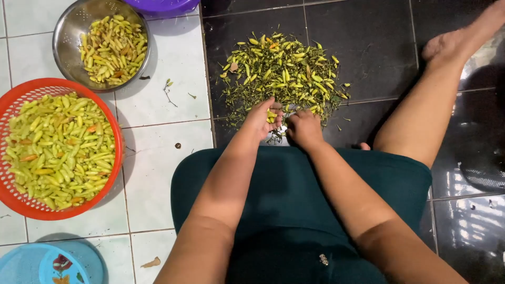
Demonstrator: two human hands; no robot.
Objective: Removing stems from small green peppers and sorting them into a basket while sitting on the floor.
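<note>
two hands meet at the near edge of a pile of chillies (284, 71) and stems on the dark floor tiles. the left hand (263, 118) curls closed around a few yellow-green chillies; the right hand (304, 128) is bunched knuckles-up, and i cannot tell what it pinches. the chillies look light, small, firm and smooth-skinned, best taken by the body with the stem left free. a red basket (10, 105) and a steel bowl (66, 26) of chillies sit on the white tiles to the left.
</note>
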